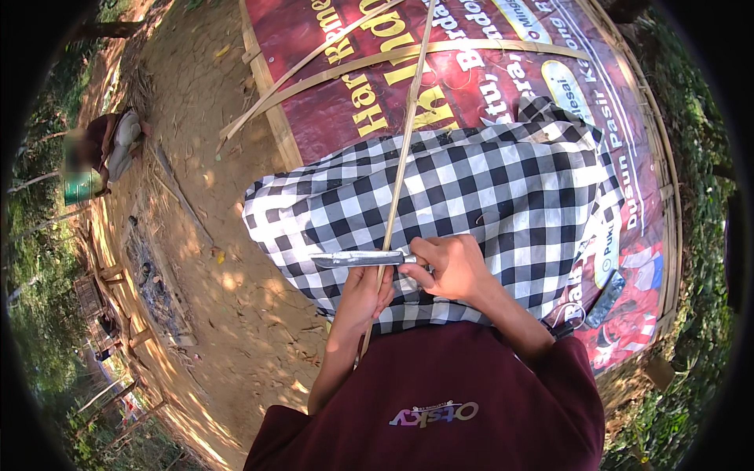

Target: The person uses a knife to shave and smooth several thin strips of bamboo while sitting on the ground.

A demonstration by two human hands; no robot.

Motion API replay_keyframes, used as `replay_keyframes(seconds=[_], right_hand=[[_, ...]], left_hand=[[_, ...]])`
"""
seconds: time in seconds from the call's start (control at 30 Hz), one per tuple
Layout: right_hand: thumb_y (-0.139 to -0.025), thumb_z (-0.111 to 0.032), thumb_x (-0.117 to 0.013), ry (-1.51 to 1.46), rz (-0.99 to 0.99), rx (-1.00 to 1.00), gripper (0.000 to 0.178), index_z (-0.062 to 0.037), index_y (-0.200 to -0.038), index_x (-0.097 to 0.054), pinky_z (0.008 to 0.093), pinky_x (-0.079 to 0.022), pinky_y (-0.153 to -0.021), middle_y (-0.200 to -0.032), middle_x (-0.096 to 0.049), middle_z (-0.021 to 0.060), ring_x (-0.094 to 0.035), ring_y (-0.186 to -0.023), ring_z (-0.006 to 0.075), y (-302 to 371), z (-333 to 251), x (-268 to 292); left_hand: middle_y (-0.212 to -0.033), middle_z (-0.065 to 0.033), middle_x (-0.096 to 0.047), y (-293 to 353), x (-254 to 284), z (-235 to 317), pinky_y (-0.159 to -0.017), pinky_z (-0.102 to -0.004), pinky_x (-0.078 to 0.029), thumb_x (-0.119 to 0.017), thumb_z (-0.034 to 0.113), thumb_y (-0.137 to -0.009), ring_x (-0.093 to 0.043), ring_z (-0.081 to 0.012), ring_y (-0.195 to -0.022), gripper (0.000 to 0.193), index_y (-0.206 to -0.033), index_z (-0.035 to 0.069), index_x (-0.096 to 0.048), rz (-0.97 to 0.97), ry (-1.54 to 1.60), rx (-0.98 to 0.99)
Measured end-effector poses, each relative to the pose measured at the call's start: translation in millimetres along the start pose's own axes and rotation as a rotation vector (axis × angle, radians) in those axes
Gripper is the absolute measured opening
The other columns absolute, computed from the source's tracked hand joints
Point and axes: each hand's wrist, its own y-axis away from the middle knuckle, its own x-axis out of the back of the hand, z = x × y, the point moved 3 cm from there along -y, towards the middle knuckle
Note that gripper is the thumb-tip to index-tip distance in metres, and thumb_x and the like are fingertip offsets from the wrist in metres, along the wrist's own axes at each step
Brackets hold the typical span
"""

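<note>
A long, thin bamboo strip (pixel 408 125) runs lengthwise up the middle, from beside my body to beyond the top of the view. My left hand (pixel 365 294) is closed around it low down. Just above that grip, a knife (pixel 357 259) lies across the strip with its blade pointing left. My right hand (pixel 448 265) is wrapped round the knife's handle, thumb toward the strip. Black-and-white checked cloth (pixel 487 188) covers my lap beneath both hands. Whether the blade's edge bites into the strip cannot be seen.
A red printed banner (pixel 306 86) covers the platform ahead, with more bamboo strips (pixel 487 45) lying on it. Right of me rests a dark flat phone-like object (pixel 605 298) with a cable. Bare dirt ground (pixel 236 259) stretches left, where another person (pixel 118 145) crouches near a green container (pixel 80 188).
</note>
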Motion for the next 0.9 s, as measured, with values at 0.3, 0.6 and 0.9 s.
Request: replay_keyframes(seconds=[0.3,0.6,0.9], right_hand=[[-0.087,-0.049,-0.057,0.040,-0.087,0.035,0.039,-0.0109,-0.079,-0.061,0.0385,-0.044,-0.041,-0.053,-0.058,0.0067,-0.059,-0.046,0.0288,4.6,-6.9,-24.4],[-0.087,-0.051,-0.058,0.292,0.112,-0.086,0.047,-0.0089,-0.067,-0.054,0.0387,-0.043,-0.040,-0.048,-0.053,0.0058,-0.056,-0.042,0.0289,0.1,26.4,-7.0],[-0.096,-0.029,-0.052,-0.002,0.259,-0.325,0.032,-0.0010,-0.080,-0.053,0.0395,-0.036,-0.048,-0.052,-0.046,0.0135,-0.045,-0.046,0.0336,-26.4,53.7,58.5]], left_hand=[[-0.044,0.0004,-0.036,5.4,-7.5,5.3,-0.030,-0.0234,-0.024,-0.031,0.032,-0.105,-0.030,-0.0083,-0.031,0.042,-0.076,0.006,-0.047,0.110,-0.092,-0.030],[-0.042,0.0013,-0.031,3.3,-3.1,1.5,-0.031,-0.0228,-0.022,-0.030,0.034,-0.105,-0.028,-0.0081,-0.030,0.045,-0.071,0.007,-0.043,0.091,-0.045,-0.047],[-0.043,0.0000,-0.036,25.8,11.2,4.9,-0.033,-0.0221,-0.025,-0.033,0.033,-0.104,-0.030,-0.0075,-0.031,0.042,-0.075,0.007,-0.047,0.145,-0.089,-0.122]])
